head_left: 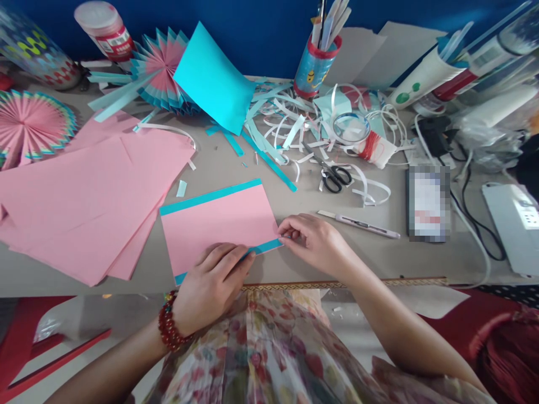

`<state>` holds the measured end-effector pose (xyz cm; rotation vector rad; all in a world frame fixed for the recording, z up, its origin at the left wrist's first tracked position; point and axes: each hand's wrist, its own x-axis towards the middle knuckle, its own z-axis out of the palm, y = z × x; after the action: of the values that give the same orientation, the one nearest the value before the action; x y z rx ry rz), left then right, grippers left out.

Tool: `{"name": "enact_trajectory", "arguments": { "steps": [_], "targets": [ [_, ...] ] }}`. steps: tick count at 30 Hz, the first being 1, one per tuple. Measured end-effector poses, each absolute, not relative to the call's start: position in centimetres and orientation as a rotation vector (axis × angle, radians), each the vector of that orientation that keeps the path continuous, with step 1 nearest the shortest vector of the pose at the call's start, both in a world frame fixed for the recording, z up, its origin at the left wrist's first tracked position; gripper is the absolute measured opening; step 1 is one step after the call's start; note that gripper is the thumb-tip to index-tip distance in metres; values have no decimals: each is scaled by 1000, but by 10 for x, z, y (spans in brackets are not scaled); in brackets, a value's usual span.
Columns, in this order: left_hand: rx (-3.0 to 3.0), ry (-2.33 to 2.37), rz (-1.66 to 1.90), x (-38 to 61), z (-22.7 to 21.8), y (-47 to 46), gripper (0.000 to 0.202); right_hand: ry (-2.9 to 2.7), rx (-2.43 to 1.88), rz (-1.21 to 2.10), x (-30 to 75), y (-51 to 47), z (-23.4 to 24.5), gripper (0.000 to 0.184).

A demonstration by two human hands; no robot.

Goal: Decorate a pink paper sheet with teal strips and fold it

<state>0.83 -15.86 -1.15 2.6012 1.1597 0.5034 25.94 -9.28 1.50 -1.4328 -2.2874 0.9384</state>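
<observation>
A pink paper sheet point(219, 224) with a turquoise strip point(210, 196) along its far edge lies on the grey table in front of me. A second turquoise strip point(265, 247) runs along its near edge. My left hand point(213, 286) lies on that near edge, fingers pressing the strip down. My right hand point(314, 241) pinches the strip's right end at the sheet's near right corner. A red bead bracelet sits on my left wrist.
Loose pink sheets point(84, 196) lie at left, folded paper fans point(160, 67) behind them, a turquoise sheet point(214, 78) stands at the back. Paper offcuts, scissors point(334, 177), a craft knife point(360, 224), a phone point(427, 205), a pen cup point(315, 62) and cables fill the right.
</observation>
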Motion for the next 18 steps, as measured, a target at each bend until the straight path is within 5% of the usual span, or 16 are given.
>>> {"name": "enact_trajectory", "arguments": {
  "steps": [18],
  "targets": [
    [2614,1153,483,9,-10,-158,36,-2294,-1420,914,259,-94,15,5]
  ]
}}
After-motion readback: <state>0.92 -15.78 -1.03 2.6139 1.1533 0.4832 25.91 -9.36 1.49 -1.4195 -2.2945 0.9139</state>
